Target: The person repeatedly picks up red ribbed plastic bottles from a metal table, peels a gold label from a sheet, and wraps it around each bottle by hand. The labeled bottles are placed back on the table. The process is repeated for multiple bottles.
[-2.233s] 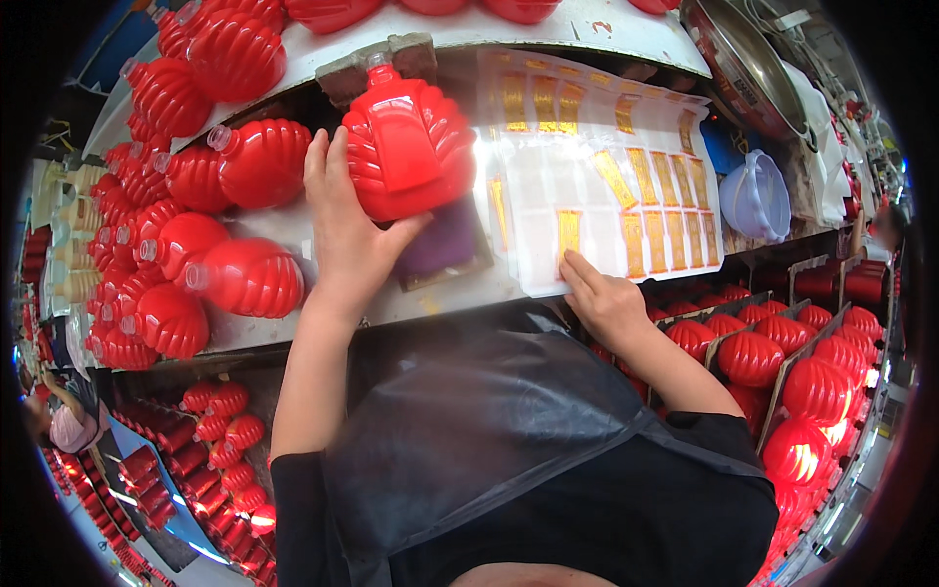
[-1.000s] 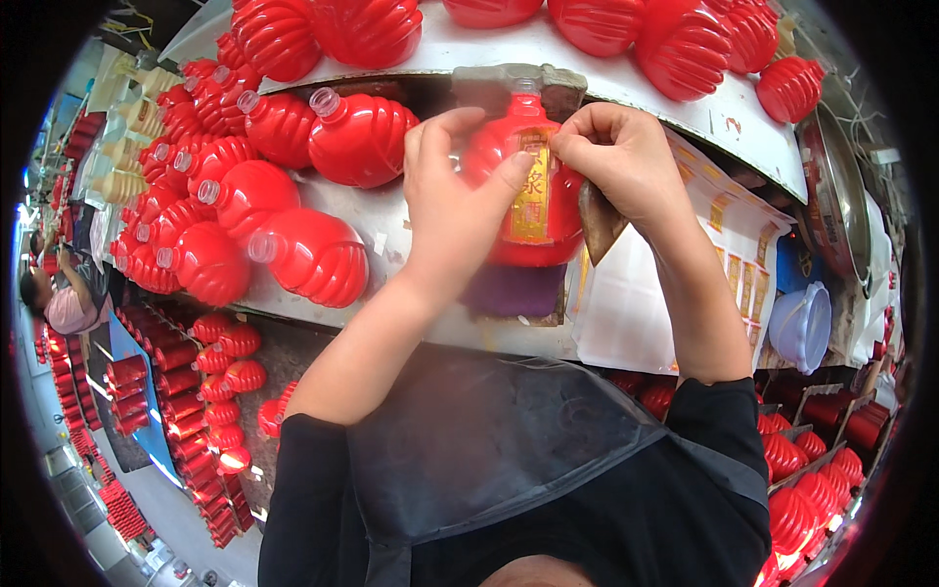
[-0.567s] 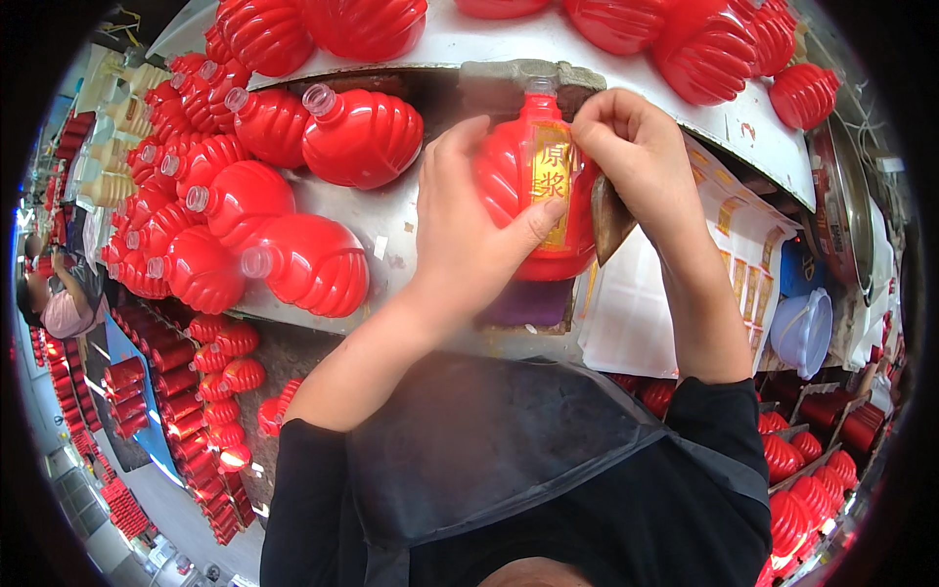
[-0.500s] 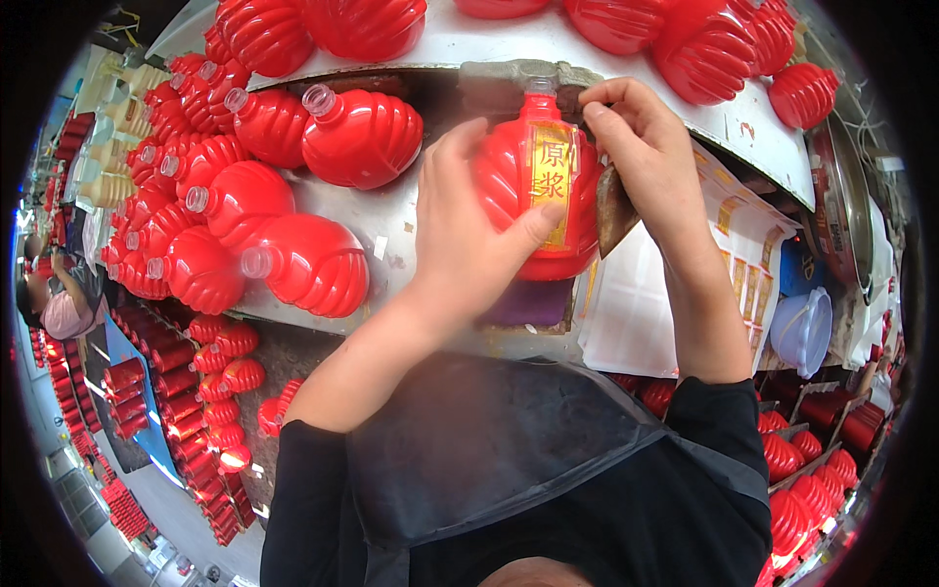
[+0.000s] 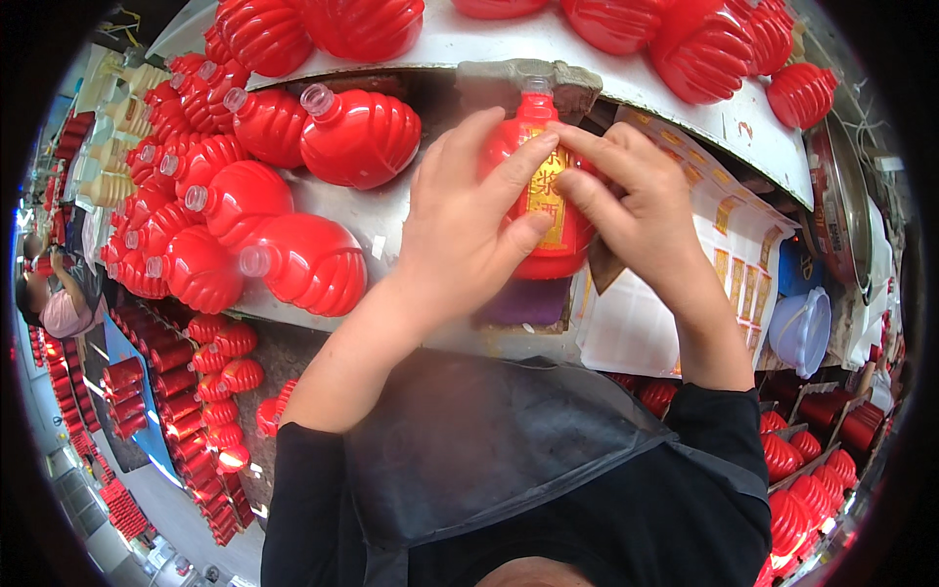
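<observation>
A red ribbed plastic bottle (image 5: 554,266) with a clear neck lies in front of me, neck pointing away. Down its front runs a gold and red label (image 5: 550,201). My left hand (image 5: 465,210) is around the bottle's left side, its thumb and index fingertip on the front by the label. My right hand (image 5: 631,191) has its fingers apart and nothing between them. Its index fingertip meets the left one at the label's upper part, and its thumb touches the label's right edge. The hands hide parts of the label and bottle sides.
Several similar red bottles (image 5: 303,264) lie on the metal table at the left. More stand on the white shelf (image 5: 587,44) at the far side. A sheet of gold labels (image 5: 636,313) lies at the right, near a pale blue bucket (image 5: 801,333).
My right hand has moved left and down from beside the bottle's neck onto the label. My left index finger has come over onto the bottle's front.
</observation>
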Motion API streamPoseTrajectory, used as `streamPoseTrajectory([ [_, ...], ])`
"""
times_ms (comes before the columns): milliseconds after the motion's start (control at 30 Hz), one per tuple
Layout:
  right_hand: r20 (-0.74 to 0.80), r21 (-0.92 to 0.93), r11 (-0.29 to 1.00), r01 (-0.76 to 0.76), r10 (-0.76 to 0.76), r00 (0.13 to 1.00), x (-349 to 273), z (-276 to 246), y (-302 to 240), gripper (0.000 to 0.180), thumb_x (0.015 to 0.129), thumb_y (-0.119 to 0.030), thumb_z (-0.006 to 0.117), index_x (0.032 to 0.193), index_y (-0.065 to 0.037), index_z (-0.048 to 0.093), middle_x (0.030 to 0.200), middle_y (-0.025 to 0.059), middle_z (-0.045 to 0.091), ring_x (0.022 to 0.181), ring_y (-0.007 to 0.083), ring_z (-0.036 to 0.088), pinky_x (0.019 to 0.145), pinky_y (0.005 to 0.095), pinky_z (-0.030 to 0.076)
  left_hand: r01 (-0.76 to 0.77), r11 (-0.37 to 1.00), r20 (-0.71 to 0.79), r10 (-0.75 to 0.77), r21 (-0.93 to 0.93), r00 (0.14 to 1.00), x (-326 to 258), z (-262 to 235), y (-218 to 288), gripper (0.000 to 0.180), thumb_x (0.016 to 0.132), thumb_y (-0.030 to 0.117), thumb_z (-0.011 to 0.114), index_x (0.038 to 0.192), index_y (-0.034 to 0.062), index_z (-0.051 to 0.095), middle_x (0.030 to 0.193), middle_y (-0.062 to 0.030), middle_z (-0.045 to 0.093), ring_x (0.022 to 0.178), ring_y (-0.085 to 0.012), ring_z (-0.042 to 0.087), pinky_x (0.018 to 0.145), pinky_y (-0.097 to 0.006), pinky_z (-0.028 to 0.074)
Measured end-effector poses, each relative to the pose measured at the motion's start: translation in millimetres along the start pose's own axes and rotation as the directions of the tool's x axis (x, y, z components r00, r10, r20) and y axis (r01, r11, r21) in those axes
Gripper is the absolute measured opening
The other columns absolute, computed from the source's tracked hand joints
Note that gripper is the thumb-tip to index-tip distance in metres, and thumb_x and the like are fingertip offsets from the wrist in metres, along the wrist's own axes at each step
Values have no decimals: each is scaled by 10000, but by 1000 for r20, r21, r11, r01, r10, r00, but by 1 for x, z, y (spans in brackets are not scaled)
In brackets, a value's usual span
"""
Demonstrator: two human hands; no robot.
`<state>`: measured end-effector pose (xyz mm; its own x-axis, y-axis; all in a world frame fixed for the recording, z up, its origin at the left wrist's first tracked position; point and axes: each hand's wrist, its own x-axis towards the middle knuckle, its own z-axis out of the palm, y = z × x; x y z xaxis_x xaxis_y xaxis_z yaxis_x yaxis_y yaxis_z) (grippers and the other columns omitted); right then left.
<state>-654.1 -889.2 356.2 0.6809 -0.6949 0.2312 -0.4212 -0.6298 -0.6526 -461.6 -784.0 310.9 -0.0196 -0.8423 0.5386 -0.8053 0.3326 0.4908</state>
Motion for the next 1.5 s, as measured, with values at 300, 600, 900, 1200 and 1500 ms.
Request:
streamPoseTrajectory([
  [300,-27,-223,963,154,-164,986,-5,0,6,417,973,-282,711,1369,-150,700,827,109,525,738,282,593,665,385,484,68,995,49,-72,70,996,2,-1,13,747,892,417,731,1539,126,501,1477,-282,470,1322,-484,475,1126,-550,401],
  [600,145,253,947,-199,166,975,-23,-10,8,593,1034,-342,658,1562,-114,515,864,-8,507,832,92,498,756,253,444,244,902,49,-243,-357,969,-15,8,-4,819,985,497,638,1602,41,355,1570,-283,402,1463,-444,403,1205,-495,344],
  [900,114,241,933,-265,244,963,-37,-2,6,767,892,-328,806,1576,-151,508,863,-18,514,735,82,432,663,239,392,283,881,65,-280,-380,958,-18,10,-4,881,919,450,754,1558,-20,370,1573,-262,398,1458,-410,427,1196,-464,369],
  [1200,-13,84,980,-181,183,983,-38,12,3,780,855,-462,795,1488,-70,562,1167,220,725,1049,361,716,889,421,554,310,854,27,-329,-417,944,-16,16,2,867,871,407,805,1522,-15,417,1537,-252,428,1422,-392,458,1182,-457,390],
  [1500,-43,103,984,-143,148,988,-39,14,5,792,842,-466,798,1493,-80,562,1165,228,719,1067,376,709,916,433,547,322,863,62,-324,-389,944,-18,11,1,851,892,396,777,1536,-17,406,1561,-249,412,1461,-395,422,1204,-450,365],
])
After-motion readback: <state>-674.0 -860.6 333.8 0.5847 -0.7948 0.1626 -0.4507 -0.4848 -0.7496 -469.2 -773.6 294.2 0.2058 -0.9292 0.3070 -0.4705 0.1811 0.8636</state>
